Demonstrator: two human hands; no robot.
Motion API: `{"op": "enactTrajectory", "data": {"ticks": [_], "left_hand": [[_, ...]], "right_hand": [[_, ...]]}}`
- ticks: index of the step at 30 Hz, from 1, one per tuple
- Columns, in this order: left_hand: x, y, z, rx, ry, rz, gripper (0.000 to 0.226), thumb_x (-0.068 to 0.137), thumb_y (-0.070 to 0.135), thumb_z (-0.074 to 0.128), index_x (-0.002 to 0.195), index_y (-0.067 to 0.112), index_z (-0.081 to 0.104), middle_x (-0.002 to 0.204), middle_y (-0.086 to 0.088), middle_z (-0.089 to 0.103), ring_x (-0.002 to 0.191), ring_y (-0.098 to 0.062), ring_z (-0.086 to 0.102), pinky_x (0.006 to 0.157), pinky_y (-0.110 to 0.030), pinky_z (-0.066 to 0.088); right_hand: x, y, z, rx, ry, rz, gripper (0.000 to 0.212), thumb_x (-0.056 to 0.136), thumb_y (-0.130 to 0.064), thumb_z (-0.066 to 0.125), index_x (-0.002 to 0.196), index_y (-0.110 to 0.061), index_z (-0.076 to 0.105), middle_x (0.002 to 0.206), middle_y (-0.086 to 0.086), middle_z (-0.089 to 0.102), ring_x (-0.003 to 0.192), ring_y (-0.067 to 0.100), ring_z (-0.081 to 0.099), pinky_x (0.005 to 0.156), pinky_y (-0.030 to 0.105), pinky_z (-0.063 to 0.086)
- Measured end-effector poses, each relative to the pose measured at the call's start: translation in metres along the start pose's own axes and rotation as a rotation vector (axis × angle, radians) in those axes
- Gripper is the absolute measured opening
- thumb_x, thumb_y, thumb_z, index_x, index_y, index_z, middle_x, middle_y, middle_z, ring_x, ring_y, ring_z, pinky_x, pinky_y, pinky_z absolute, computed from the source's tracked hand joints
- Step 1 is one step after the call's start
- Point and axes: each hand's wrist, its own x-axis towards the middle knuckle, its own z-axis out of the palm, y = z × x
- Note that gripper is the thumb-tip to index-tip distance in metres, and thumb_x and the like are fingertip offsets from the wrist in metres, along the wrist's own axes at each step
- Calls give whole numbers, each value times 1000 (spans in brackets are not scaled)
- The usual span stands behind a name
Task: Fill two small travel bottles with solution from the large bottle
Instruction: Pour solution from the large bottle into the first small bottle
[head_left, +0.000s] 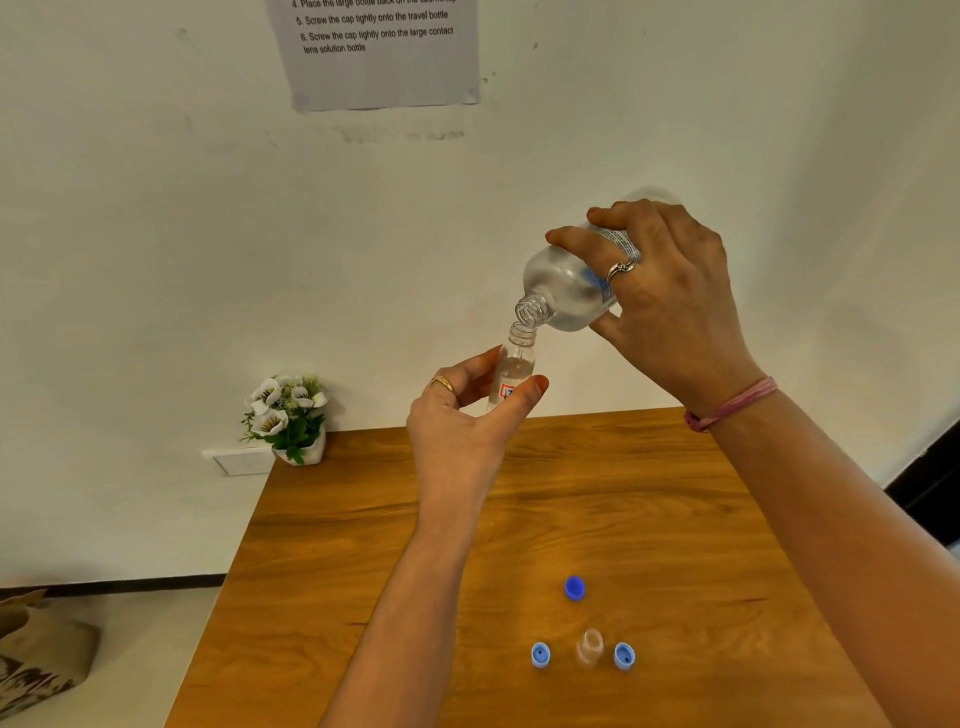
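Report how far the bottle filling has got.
Done: three blue plastic caps lie off on the wooden table. In hand: the right hand tips the large clear bottle into the small clear travel bottle held by the left hand. Left: the second small bottle on the table, then capping.

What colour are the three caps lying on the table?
Blue: one darker cap, two lighter caps. Head view.

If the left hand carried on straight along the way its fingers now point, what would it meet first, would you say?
Probably the large bottle's open mouth, just above the small travel bottle that the left hand holds; depth is hard to judge.
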Motion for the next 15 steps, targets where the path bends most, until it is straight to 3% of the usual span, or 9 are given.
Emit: {"op": "enactTrajectory", "data": {"ticks": [15], "left_hand": [[1, -1, -1, -18, 5, -5, 35, 66, 25, 85, 95, 31, 68, 91, 13, 71, 86, 1, 65, 69, -13, 50]], "right_hand": [[0, -1, 1, -18, 13, 6, 58, 77, -31, 74, 128, -25, 49, 125, 15, 57, 116, 37, 52, 91, 55, 42]]}}
